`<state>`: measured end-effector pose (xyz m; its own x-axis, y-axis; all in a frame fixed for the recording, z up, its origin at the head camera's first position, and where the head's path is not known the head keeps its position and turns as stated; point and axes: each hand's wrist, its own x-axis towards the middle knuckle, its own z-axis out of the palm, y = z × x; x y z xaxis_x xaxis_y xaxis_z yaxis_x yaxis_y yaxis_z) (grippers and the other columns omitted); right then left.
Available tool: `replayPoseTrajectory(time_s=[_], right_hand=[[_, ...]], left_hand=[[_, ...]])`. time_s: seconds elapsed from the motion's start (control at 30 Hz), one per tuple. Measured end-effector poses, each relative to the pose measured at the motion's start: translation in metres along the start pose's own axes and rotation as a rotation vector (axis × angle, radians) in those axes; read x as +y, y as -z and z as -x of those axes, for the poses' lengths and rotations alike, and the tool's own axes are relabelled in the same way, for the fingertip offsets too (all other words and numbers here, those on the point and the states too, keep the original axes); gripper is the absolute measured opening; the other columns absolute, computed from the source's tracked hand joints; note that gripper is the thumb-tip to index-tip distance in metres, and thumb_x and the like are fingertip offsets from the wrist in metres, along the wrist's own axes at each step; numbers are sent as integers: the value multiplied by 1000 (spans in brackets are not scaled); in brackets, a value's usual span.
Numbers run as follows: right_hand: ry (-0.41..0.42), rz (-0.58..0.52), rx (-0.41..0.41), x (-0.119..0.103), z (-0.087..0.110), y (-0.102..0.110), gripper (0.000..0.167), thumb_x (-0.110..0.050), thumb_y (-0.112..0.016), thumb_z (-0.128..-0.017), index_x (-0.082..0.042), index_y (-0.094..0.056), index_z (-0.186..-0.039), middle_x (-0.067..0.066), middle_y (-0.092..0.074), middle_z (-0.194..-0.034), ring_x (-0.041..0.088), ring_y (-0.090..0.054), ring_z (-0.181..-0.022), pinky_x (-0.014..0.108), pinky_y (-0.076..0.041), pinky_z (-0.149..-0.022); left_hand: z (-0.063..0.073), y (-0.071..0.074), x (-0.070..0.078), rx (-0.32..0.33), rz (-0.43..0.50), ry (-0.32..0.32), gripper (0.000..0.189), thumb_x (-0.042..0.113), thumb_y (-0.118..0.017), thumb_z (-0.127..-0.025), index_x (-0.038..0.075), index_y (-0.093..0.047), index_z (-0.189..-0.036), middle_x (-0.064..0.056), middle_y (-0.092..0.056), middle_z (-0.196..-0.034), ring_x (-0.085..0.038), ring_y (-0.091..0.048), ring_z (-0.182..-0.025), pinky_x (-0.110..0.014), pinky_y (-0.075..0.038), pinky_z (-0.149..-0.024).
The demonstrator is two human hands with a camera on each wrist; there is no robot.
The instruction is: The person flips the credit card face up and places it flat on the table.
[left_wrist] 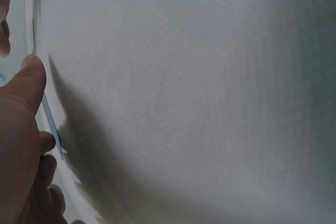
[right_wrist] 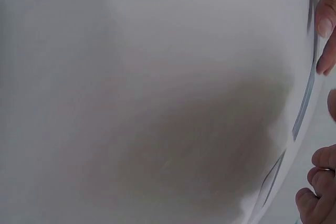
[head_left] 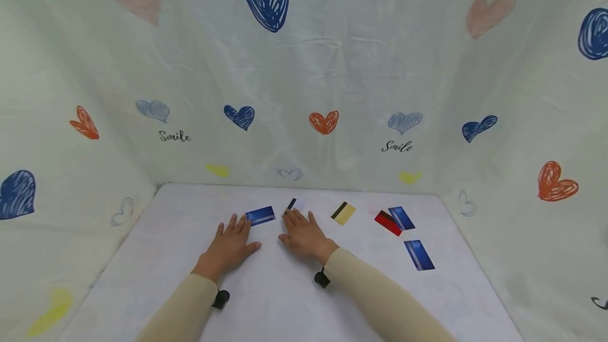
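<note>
My left hand point(head_left: 230, 244) lies palm down on the white table, its fingers spread. Those fingertips reach the left end of a blue card point(head_left: 260, 216) with a pale stripe. In the left wrist view the card's thin edge point(left_wrist: 51, 121) shows beside the fingers. To the right, my right hand point(head_left: 304, 234) is also palm down with its fingers extended. Its fingertips rest on a card with a dark stripe point(head_left: 292, 204), mostly hidden under them. The right wrist view has curved fingers point(right_wrist: 317, 187) beside that card point(right_wrist: 270, 179).
Right of my hands lies a yellow card point(head_left: 343, 213) with a dark stripe. Farther right, a blue card point(head_left: 401, 218) overlaps a red card point(head_left: 387, 222), and another blue card point(head_left: 419, 255) lies nearer. A heart-printed curtain point(head_left: 356, 78) encloses the table's back and sides.
</note>
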<state>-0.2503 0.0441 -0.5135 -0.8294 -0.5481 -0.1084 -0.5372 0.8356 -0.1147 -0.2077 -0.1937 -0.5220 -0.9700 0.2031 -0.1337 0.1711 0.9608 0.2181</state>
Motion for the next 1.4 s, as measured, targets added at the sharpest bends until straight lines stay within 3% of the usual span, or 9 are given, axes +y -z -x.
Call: replayPoseTrajectory(time_s=[0.1,0.3,0.57,0.77,1.0,1.17,1.3,1.4], right_hand=[[24,8,-14,-10,-4,-3,63,-45,-42,-113,-12,-34,-165,4,-29,-174,24,-23,-163,57,-21,-130],[28,3,-56,-19,-5,-10,59,-43,-40,-114,-14,-37,-165,1,-32,-173,22,-25,-162,56,-22,-130],[64,26,-76,-8,12,-13,54,-39,-38,-115,-13,-42,-162,0,-36,-171,22,-26,-162,58,-24,-129],[127,9,-71,1,21,-12,52,-36,-39,-115,-15,-44,-162,1,-40,-169,24,-27,-162,58,-25,-128],[173,47,-65,8,28,-11,49,-32,-40,-115,-19,-44,-162,0,-40,-169,24,-28,-161,57,-29,-127],[161,31,-6,11,40,-14,49,-30,-43,-114,-13,-46,-160,5,-43,-168,26,-32,-159,56,-31,-126],[162,38,28,4,57,-15,51,-33,-46,-113,-10,-47,-159,5,-44,-167,25,-35,-158,55,-32,-126],[215,53,27,-9,67,-17,55,-39,-48,-112,-11,-47,-159,4,-45,-166,24,-35,-158,55,-34,-125]], left_hand=[[2,-2,3,-36,-28,-21,80,53,-57,-106,-3,-37,-160,-25,-26,-171,-49,-15,-160,-72,-13,-125],[14,-10,17,-45,-47,-75,83,56,-57,-105,-3,-38,-160,-27,-28,-170,-49,-16,-160,-72,-16,-125],[39,-16,49,-74,23,-148,92,61,-60,-101,-7,-37,-159,-29,-27,-169,-48,-16,-161,-70,-16,-126],[50,-30,72,-86,58,-195,92,64,-58,-101,-6,-39,-158,-27,-31,-168,-45,-22,-160,-68,-18,-126],[57,-32,97,-103,103,-273,81,50,-59,-105,-9,-40,-157,-28,-33,-167,-45,-28,-158,-64,-26,-125],[59,-21,91,-34,83,-268,63,30,-60,-107,-10,-45,-153,-28,-40,-164,-43,-36,-155,-62,-31,-124],[51,-7,69,24,41,-209,53,17,-60,-106,-10,-49,-150,-27,-47,-160,-43,-40,-152,-62,-32,-123],[43,-1,51,25,37,-175,49,13,-57,-107,-9,-50,-150,-25,-47,-161,-43,-39,-154,-62,-31,-124]])
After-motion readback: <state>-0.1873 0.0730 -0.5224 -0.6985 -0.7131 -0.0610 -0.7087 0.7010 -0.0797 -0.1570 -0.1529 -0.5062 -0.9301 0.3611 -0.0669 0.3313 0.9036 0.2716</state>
